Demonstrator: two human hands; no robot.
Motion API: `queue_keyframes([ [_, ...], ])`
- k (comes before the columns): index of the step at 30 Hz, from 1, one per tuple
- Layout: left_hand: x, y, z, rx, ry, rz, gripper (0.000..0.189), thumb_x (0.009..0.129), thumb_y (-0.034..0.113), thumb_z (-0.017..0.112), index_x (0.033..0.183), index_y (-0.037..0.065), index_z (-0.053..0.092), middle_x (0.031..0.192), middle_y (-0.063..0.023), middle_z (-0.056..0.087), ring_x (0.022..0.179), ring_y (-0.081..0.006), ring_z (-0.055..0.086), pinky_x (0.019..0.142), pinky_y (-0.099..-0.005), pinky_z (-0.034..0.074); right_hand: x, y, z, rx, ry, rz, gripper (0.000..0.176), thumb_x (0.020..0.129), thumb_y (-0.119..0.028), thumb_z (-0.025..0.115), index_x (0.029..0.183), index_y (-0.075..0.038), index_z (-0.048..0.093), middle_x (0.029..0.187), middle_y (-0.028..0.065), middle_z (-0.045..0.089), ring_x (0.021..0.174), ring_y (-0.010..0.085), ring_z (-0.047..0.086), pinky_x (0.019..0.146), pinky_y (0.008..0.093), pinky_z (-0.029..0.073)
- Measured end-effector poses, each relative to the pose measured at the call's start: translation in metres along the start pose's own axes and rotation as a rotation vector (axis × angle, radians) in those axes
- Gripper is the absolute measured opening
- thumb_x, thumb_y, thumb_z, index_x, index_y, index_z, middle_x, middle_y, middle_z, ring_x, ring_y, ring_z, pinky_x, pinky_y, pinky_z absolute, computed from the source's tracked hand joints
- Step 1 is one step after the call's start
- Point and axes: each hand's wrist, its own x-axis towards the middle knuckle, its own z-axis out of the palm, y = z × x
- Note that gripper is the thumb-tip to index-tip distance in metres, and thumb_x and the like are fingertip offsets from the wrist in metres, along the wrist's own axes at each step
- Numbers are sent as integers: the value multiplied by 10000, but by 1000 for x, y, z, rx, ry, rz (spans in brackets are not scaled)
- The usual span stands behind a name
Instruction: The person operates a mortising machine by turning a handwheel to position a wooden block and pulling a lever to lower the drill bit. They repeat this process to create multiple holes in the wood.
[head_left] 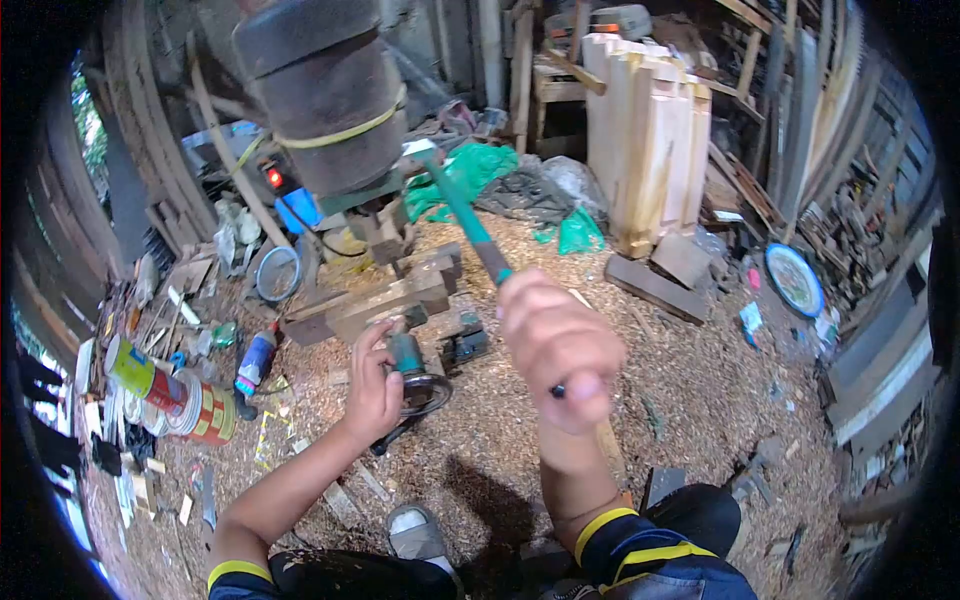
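Note:
My right hand is wrapped round the dark grip of a hammer with a green-blue handle, raised over the floor with its pale head up and to the left. My left hand rests against the left side of a green power tool with a round metal guard, fingers bent and slightly apart. Beyond the tool, wooden blocks lie stacked on the shavings. A small dark metal piece sits just right of the tool.
Stacked pale boards stand at the back right, near a dark wood block. A large brown container is at the upper left. Buckets and a bottle are on the left. A blue-rimmed basin lies right.

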Motion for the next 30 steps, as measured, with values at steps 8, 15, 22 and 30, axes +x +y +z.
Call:
queue_keyframes([
  [8,-4,11,-3,33,-19,-79,205,1012,109,488,1181,-3,459,1475,-304,428,1359,-495,429,1162,-569,312,41,-2,6,57,-57,30,440,926,-233,497,527,-70,409,515,46,457,497,219,433,599,395,377],
  [15,-8,8,-1,29,1,-115,319,1050,131,466,1315,-42,419,1452,-293,424,1322,-462,445,1149,-510,326,137,7,24,116,-116,253,481,1052,-199,406,601,-38,452,562,55,441,541,140,398,539,312,322],
  [22,-16,31,-30,-129,20,-310,535,942,68,531,1435,-57,366,1456,-260,406,1292,-403,452,1134,-480,341,169,17,31,117,-113,299,476,1070,-224,404,630,-48,444,554,46,415,518,136,384,521,307,312],
  [30,-32,23,-29,62,192,-85,454,994,240,547,1337,-21,403,1524,-343,338,1385,-512,376,1176,-575,285,168,21,32,115,-121,247,473,1067,-267,386,643,-61,427,557,38,385,528,136,346,540,318,306],
])
